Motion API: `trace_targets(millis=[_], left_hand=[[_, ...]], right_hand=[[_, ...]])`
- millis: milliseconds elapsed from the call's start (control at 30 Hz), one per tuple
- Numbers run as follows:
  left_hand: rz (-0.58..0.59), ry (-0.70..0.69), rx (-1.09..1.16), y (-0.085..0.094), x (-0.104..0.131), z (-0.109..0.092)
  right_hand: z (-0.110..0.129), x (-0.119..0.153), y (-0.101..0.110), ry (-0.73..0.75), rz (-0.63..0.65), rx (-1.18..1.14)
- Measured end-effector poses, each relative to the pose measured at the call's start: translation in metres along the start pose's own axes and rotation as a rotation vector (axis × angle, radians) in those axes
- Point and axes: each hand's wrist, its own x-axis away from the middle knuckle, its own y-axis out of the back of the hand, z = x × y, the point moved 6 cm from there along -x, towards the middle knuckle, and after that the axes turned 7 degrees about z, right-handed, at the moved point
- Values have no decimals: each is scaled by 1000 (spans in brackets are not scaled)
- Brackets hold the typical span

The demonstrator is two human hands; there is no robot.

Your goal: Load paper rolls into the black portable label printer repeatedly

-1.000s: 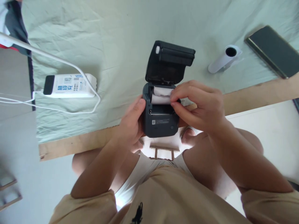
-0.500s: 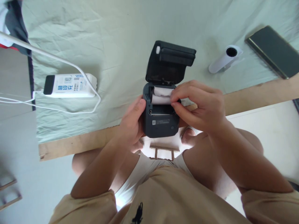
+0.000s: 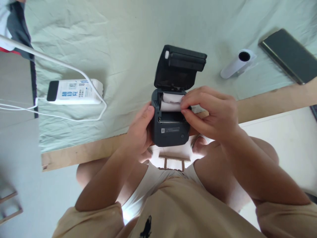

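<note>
A small dark label printer [image 3: 170, 134] is held over the table's front edge, its lid [image 3: 177, 71] swung up and back. My left hand [image 3: 141, 127] grips the printer's left side, thumb on the rim and fingers underneath. Inside the compartment lies a white paper roll [image 3: 170, 105] with a ragged loose edge. My right hand [image 3: 210, 110] is closed at the compartment's right side, thumb and forefinger pinching at the roll's right end. Its fingertips hide that end of the roll.
On the green cloth [image 3: 123, 39], a white power bank [image 3: 78, 91] with a white cable [image 3: 105, 107] lies left. A white roll [image 3: 235, 64] and a dark phone-like slab [image 3: 289, 54] lie right. A wooden edge [image 3: 84, 150] borders the cloth.
Almost nothing differs. The view has shifted very slightly, while both hands, the printer and the paper roll keep their places.
</note>
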Motion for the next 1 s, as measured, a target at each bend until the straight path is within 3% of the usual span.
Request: trace_targets(millis=[1000], left_hand=[[-8, 16, 7, -2, 0, -1]], right_hand=[[0, 0, 0, 14, -20, -20]])
